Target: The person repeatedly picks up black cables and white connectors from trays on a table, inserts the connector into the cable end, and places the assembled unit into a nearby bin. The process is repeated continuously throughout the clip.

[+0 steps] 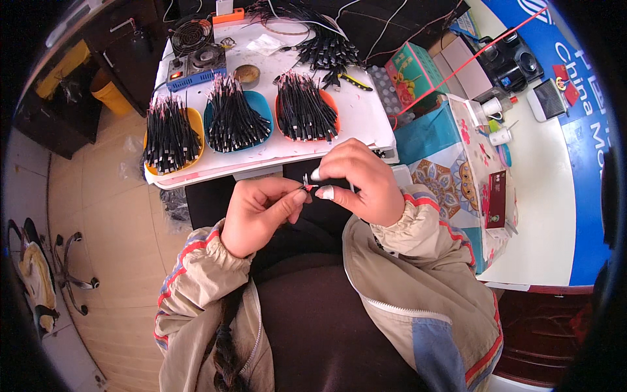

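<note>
In front of my body, my left hand is closed in a pinch on the end of a thin black cable. Short pinkish-red wires stick out past its fingertips. My right hand is just beside the wires, its thumb and forefinger parted and both wrapped in white tape at the tips. Beyond my hands, black cables with metal plugs fill a yellow tray, a blue tray and an orange tray, their plugs toward me.
On the white table stand a blue electrical device, a round tin, yellow-handled pliers and a pile of black cables. To the right are a green box, a red box and white cups. An office chair stands left.
</note>
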A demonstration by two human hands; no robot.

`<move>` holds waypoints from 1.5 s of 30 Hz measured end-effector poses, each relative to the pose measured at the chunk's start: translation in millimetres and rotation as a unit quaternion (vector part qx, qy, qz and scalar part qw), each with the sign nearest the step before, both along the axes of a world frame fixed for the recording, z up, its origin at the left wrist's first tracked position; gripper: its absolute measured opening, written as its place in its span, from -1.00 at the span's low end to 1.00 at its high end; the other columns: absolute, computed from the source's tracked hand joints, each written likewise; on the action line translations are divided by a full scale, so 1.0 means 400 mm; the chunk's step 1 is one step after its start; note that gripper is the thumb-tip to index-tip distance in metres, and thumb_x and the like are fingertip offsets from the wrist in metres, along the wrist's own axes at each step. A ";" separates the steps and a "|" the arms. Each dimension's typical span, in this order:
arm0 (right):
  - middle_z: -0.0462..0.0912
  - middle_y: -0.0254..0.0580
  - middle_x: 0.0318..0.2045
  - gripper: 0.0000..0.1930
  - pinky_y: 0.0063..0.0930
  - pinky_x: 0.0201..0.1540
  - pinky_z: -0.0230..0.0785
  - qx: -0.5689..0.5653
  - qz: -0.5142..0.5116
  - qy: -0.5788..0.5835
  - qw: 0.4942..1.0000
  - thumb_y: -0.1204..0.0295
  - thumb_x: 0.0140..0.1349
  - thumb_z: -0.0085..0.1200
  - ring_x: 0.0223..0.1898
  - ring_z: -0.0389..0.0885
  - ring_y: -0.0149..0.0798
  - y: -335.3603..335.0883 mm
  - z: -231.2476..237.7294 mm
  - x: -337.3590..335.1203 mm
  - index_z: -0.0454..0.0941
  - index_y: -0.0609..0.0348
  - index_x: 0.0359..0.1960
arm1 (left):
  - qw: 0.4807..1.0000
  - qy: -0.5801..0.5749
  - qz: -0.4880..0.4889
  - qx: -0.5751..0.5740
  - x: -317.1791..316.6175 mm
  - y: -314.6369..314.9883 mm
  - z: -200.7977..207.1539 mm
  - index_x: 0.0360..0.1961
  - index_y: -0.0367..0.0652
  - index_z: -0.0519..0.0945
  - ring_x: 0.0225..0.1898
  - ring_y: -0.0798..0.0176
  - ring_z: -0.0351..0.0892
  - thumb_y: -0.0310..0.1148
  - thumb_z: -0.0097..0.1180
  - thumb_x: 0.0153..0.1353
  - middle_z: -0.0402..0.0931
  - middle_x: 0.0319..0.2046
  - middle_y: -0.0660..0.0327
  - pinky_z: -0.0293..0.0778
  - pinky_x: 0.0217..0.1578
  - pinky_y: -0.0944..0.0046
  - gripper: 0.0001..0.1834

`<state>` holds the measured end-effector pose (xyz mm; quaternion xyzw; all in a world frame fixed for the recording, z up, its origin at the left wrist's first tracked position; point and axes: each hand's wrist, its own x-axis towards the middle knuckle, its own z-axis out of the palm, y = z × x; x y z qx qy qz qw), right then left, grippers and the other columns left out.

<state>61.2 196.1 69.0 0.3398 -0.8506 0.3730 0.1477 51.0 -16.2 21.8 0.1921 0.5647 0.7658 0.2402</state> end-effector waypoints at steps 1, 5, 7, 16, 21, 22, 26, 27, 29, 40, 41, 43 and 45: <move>0.52 -0.20 -0.36 -0.73 -0.34 -0.21 0.34 0.019 0.015 0.039 0.999 0.50 -0.02 0.22 -0.29 0.48 -0.14 -0.002 0.004 -0.004 0.49 0.17 -0.24 | 1.000 -0.024 -0.012 0.009 0.001 -0.002 0.002 -0.30 -0.35 0.61 -0.58 0.56 0.36 -0.43 0.07 0.30 0.47 -0.61 0.36 0.24 -0.59 0.48 -0.83; 0.50 -0.18 -0.37 -0.74 -0.29 -0.19 0.33 0.045 -0.006 0.062 0.997 0.56 -0.09 0.21 -0.29 0.48 -0.10 -0.023 0.000 -0.004 0.47 0.18 -0.30 | 0.995 0.074 0.028 -0.053 0.008 -0.001 0.007 -0.32 -0.38 0.59 -0.60 0.48 0.40 -0.45 0.14 0.22 0.47 -0.63 0.29 0.29 -0.60 0.41 -0.85; 0.50 -0.18 -0.39 -0.82 -0.35 -0.22 0.33 0.017 -0.032 0.000 0.999 0.54 0.03 0.17 -0.32 0.47 -0.15 -0.034 -0.012 0.002 0.47 0.21 -0.32 | 0.928 0.313 0.142 -0.140 0.014 0.008 0.002 -0.32 -0.37 0.57 -0.63 0.19 0.49 -0.53 0.20 0.11 0.49 -0.60 0.11 0.37 -0.59 0.28 -0.86; 0.51 -0.24 -0.42 -0.86 -0.55 -0.33 0.34 -0.115 -0.062 -0.242 0.961 0.46 0.29 0.03 -0.44 0.43 -0.44 -0.044 -0.062 0.007 0.42 0.30 -0.26 | 0.816 0.497 0.221 -0.196 -0.005 0.019 -0.026 -0.26 -0.32 0.54 -0.60 -0.01 0.50 -0.59 0.17 0.04 0.45 -0.61 0.06 0.40 -0.59 0.15 -0.80; 0.52 -0.24 -0.27 -0.83 -0.58 -0.29 0.33 -0.178 0.022 -0.310 0.933 0.44 0.30 0.03 -0.36 0.43 -0.48 -0.020 -0.039 -0.023 0.44 0.28 -0.17 | 0.902 0.380 0.158 -0.133 -0.012 -0.002 -0.022 -0.29 -0.35 0.58 -0.61 0.22 0.50 -0.55 0.15 0.13 0.49 -0.58 0.12 0.44 -0.54 0.26 -0.88; 0.51 -0.21 -0.19 -0.81 -0.57 -0.24 0.33 -0.175 0.029 -0.270 0.947 0.45 0.28 0.05 -0.29 0.45 -0.44 -0.016 -0.032 -0.027 0.45 0.25 -0.12 | 0.950 0.275 0.103 -0.108 -0.009 -0.015 -0.019 -0.30 -0.37 0.59 -0.58 0.28 0.50 -0.54 0.13 0.17 0.52 -0.54 0.14 0.50 -0.48 0.28 -0.89; 0.53 -0.15 -0.17 -0.72 -0.39 -0.15 0.37 -0.021 0.122 -0.123 0.985 0.52 0.13 0.13 -0.17 0.50 -0.18 -0.014 -0.006 -0.046 0.47 0.22 -0.09 | 0.998 0.016 -0.054 0.017 -0.014 -0.034 -0.014 -0.34 -0.41 0.60 -0.49 0.44 0.46 -0.49 0.09 0.25 0.53 -0.47 0.22 0.61 -0.31 0.28 -0.85; 0.54 -0.14 -0.24 -0.74 -0.35 -0.18 0.38 -0.025 0.136 -0.140 0.981 0.54 0.09 0.15 -0.21 0.52 -0.12 -0.018 -0.002 -0.042 0.48 0.22 -0.14 | 0.997 -0.002 -0.072 0.027 -0.014 -0.035 -0.013 -0.32 -0.39 0.60 -0.49 0.43 0.46 -0.48 0.10 0.24 0.53 -0.46 0.20 0.61 -0.28 0.27 -0.86; 0.55 -0.17 -0.31 -0.82 -0.39 -0.21 0.39 -0.019 0.111 -0.139 0.984 0.50 0.13 0.16 -0.27 0.55 -0.18 -0.020 0.004 -0.034 0.50 0.23 -0.24 | 0.996 -0.022 -0.066 0.048 -0.011 -0.031 -0.013 -0.30 -0.36 0.61 -0.52 0.50 0.39 -0.46 0.10 0.26 0.50 -0.53 0.28 0.37 -0.46 0.43 -0.85; 0.50 -0.13 -0.40 -0.89 -0.37 -0.29 0.36 0.008 -0.041 -0.084 0.996 0.49 0.20 0.05 -0.38 0.50 -0.12 0.009 -0.039 -0.015 0.39 0.25 -0.33 | 0.976 -0.095 -0.002 0.195 0.013 -0.015 -0.030 -0.28 -0.35 0.57 -0.60 0.49 0.33 -0.50 0.12 0.22 0.48 -0.58 0.28 0.21 -0.57 0.50 -0.89; 0.49 -0.12 -0.41 -0.88 -0.37 -0.27 0.36 0.006 -0.076 -0.087 0.993 0.47 0.22 0.02 -0.37 0.50 -0.12 0.021 -0.037 -0.021 0.38 0.26 -0.33 | 0.969 -0.105 0.004 0.222 0.013 -0.019 -0.031 -0.29 -0.36 0.57 -0.60 0.48 0.32 -0.50 0.12 0.21 0.48 -0.58 0.27 0.21 -0.57 0.49 -0.89; 0.55 -0.11 -0.33 -0.85 -0.35 -0.20 0.38 0.068 -0.059 -0.061 0.994 0.43 0.24 0.04 -0.29 0.55 -0.13 0.032 -0.032 -0.024 0.45 0.27 -0.29 | 0.953 -0.128 -0.006 0.275 0.014 -0.025 -0.033 -0.30 -0.37 0.56 -0.62 0.46 0.29 -0.51 0.12 0.20 0.47 -0.58 0.25 0.19 -0.57 0.46 -0.88; 0.58 -0.11 -0.27 -0.83 -0.34 -0.15 0.40 0.041 -0.016 -0.032 0.999 0.43 0.21 0.09 -0.22 0.57 -0.12 0.025 -0.029 -0.022 0.49 0.26 -0.23 | 0.947 -0.153 -0.024 0.281 0.016 -0.020 -0.037 -0.31 -0.38 0.56 -0.62 0.45 0.29 -0.50 0.12 0.20 0.48 -0.57 0.23 0.19 -0.57 0.46 -0.88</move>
